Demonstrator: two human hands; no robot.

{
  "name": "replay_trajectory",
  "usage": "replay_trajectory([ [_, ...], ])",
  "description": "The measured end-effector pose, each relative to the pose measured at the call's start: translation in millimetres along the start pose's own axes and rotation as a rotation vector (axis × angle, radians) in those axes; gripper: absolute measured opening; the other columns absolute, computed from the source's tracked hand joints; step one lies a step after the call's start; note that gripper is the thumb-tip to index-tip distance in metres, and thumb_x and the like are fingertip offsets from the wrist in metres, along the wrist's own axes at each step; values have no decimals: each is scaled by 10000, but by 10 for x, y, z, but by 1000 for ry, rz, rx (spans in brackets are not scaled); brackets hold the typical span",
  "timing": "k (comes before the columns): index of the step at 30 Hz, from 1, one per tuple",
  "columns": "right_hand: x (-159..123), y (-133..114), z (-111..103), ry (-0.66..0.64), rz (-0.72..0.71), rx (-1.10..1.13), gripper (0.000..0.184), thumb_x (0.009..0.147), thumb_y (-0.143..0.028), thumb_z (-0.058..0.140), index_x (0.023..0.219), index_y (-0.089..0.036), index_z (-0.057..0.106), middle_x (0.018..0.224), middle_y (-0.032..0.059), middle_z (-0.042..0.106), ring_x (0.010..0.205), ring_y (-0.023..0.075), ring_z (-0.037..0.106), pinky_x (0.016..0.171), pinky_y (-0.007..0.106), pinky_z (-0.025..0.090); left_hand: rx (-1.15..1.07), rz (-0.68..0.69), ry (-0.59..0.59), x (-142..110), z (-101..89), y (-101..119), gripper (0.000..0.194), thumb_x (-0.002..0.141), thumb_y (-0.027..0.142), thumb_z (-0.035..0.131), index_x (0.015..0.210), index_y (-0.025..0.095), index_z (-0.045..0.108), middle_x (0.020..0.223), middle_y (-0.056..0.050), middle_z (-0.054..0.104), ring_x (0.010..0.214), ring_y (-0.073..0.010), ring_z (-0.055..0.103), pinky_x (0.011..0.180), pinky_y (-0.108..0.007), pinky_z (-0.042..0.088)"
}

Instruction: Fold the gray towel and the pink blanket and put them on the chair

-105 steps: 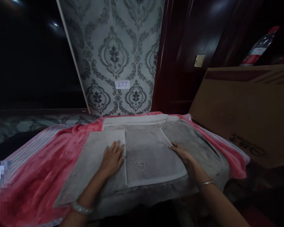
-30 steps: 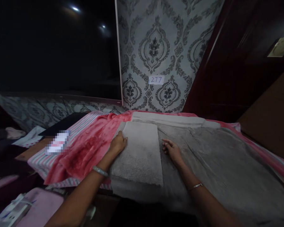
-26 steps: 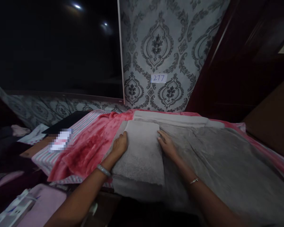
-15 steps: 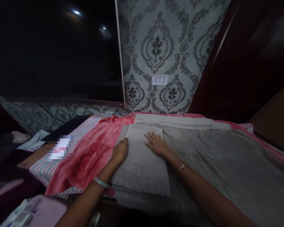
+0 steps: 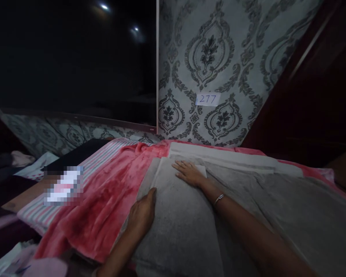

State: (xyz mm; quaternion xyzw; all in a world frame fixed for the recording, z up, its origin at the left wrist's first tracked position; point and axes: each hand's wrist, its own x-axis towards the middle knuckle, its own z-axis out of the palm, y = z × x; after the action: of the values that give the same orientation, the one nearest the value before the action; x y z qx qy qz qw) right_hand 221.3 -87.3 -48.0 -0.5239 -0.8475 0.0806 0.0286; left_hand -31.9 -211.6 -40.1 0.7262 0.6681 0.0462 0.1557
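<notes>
My right hand [image 5: 188,173] lies flat on a folded strip of the grey blanket [image 5: 181,219], near its far end, with the fingers spread. Closer to me, my left hand [image 5: 142,211] is closed at the strip's left edge; its thumb side shows and most of its fingers are hidden. To the right, the same plush grey cloth spreads out with creases. Beneath and to the left is a red plush blanket [image 5: 103,192], lying over a striped cloth [image 5: 34,213].
A large dark screen [image 5: 75,57] hangs at the back left. Patterned wallpaper [image 5: 209,50] carries a paper label [image 5: 208,99] reading 277. Dark red glossy furniture [image 5: 314,96] stands at the right. Pinkish items [image 5: 46,267] lie at the lower left.
The view has moved closer and shifted slightly left. My left hand has slid nearer to me along the strip's edge. My right hand stays flat near the far end.
</notes>
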Motion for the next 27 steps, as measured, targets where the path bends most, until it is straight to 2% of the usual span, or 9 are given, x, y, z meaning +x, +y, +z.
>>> replay_trajectory([
  [4,233,15,-35,6,56,-15,594,1054,-511,265,1611,-304,246,1680,55,170,1539,316,150,1194,604,213,-147,47,72,1,38,-94,533,983,147,342,1504,206,439,1391,-127,629,1194,-253,661,1036,-416,503],
  [8,489,-204,-20,45,45,-18,629,1043,-516,290,1615,-258,237,1677,89,171,1537,323,154,1184,623,223,-203,93,144,-160,126,-239,543,964,196,397,1505,216,437,1431,-115,600,1216,-247,650,1030,-401,525],
  [13,684,-366,82,45,-53,-22,645,1041,-558,285,1622,-291,198,1674,65,192,1536,296,175,1208,567,204,-91,11,92,-407,302,-426,630,910,135,383,1504,337,435,1315,-82,687,964,-248,740,829,-386,593],
  [16,702,-319,123,49,-57,-3,625,1046,-553,269,1619,-310,205,1670,44,220,1537,283,173,1213,546,197,-75,1,51,-441,326,-457,651,897,119,387,1511,331,430,1281,-82,704,953,-243,738,809,-365,591],
  [19,688,-278,151,72,-49,13,622,1049,-547,265,1616,-294,224,1670,43,220,1536,275,177,1212,528,207,-98,-17,33,-419,308,-439,568,955,175,349,1490,327,467,1285,-73,703,966,-243,741,835,-383,599],
  [21,684,-276,161,86,-42,12,622,1053,-531,268,1615,-266,238,1667,54,228,1534,267,185,1215,504,207,-138,27,105,-425,321,-444,511,977,217,351,1450,314,518,1292,-63,699,1005,-231,734,861,-371,603],
  [24,682,-298,138,95,-19,-3,626,1056,-504,286,1612,-219,250,1663,82,236,1534,255,185,1222,474,196,-178,177,303,-508,382,-516,443,978,253,379,1354,242,613,1238,-89,713,1051,-222,714,872,-345,608],
  [27,615,-333,59,97,68,-26,621,1055,-486,293,1611,-210,252,1671,107,198,1538,278,169,1213,525,200,-121,299,487,-656,421,-630,423,975,251,390,1295,202,661,1184,-135,707,1033,-245,702,866,-378,612],
])
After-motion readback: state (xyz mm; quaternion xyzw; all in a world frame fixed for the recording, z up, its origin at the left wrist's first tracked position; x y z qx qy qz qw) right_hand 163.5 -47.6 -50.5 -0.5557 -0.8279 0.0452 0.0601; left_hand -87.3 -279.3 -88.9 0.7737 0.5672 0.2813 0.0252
